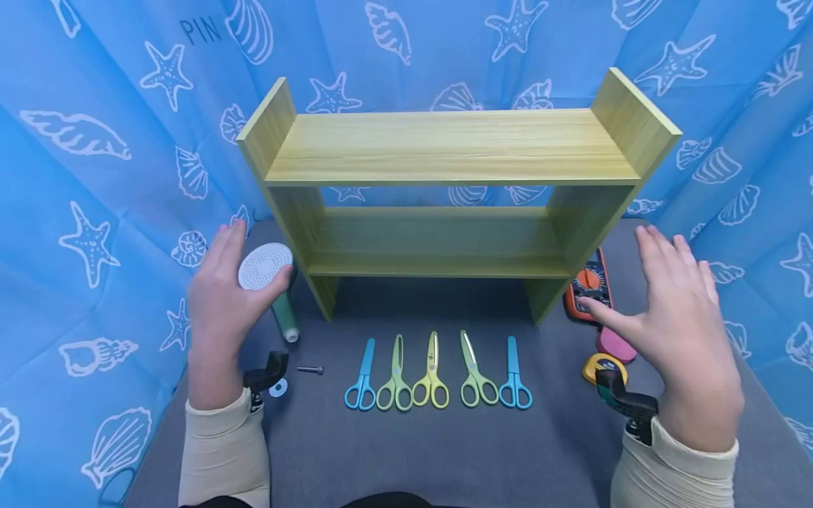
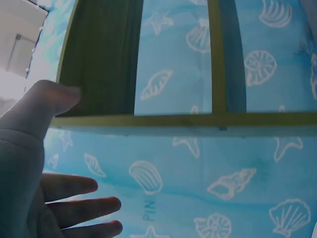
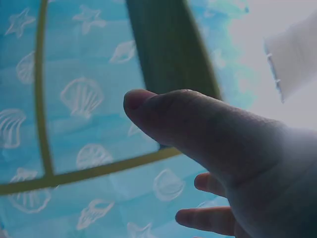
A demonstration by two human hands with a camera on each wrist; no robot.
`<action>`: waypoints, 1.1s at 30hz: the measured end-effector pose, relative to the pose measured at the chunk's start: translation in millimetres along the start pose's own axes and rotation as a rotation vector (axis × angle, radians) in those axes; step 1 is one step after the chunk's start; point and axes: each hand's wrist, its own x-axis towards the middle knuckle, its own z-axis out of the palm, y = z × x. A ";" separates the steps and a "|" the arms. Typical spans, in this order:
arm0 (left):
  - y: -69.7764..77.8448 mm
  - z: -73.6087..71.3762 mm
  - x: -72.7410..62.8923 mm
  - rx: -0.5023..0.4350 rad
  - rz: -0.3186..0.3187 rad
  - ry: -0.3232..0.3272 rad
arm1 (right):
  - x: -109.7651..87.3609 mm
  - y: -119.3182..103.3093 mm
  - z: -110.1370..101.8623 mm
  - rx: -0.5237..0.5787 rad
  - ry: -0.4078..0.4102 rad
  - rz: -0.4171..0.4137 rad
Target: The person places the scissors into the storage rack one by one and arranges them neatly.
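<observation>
A light wooden two-tier shelf (image 1: 438, 152) stands on the grey table between my two raised hands. My left hand (image 1: 222, 300) is off its left side, fingers straight and thumb spread, holding nothing. It partly hides a green-bodied object with a round, perforated white top (image 1: 267, 264). On the other side, my right hand (image 1: 676, 331) is held the same way, its palm turned toward the shelf. Its thumb overlaps an orange-edged multimeter (image 1: 589, 281) in the head view. Both wrist views show the spread fingers apart from the shelf boards.
Several scissors lie in a row before the shelf, including yellow scissors (image 1: 432, 374) and blue scissors (image 1: 361, 377). A bolt (image 1: 310, 370) and a white washer (image 1: 278, 388) lie at left. At right are a pink object (image 1: 615, 344) and a yellow tape measure (image 1: 603, 365). A blue curtain (image 1: 406, 63) hangs behind.
</observation>
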 end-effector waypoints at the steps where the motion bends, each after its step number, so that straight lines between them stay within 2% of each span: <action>1: 1.2 1.1 0.0 -0.034 0.003 0.026 | -3.1 -2.6 -1.8 0.004 0.017 -0.017; 8: 10.6 6.2 -1.1 -0.251 -0.032 0.131 | -18.8 -21.5 -7.5 0.074 0.123 -0.169; 13: 15.6 12.9 -1.4 -0.355 -0.065 0.142 | -21.2 -34.8 -4.9 0.137 0.202 -0.312; 17: 17.6 19.6 -0.6 -0.415 -0.124 0.129 | -22.0 -47.7 3.0 0.158 0.239 -0.420; 23: 18.5 29.4 -0.6 -0.468 -0.188 0.081 | -18.4 -65.3 23.0 0.237 0.238 -0.546; 29: 14.9 47.1 -2.1 -0.460 -0.176 0.078 | -14.8 -78.9 43.9 0.298 0.206 -0.625; 33: 13.9 56.6 -1.7 -0.449 -0.171 0.066 | -15.8 -88.7 56.1 0.347 0.154 -0.640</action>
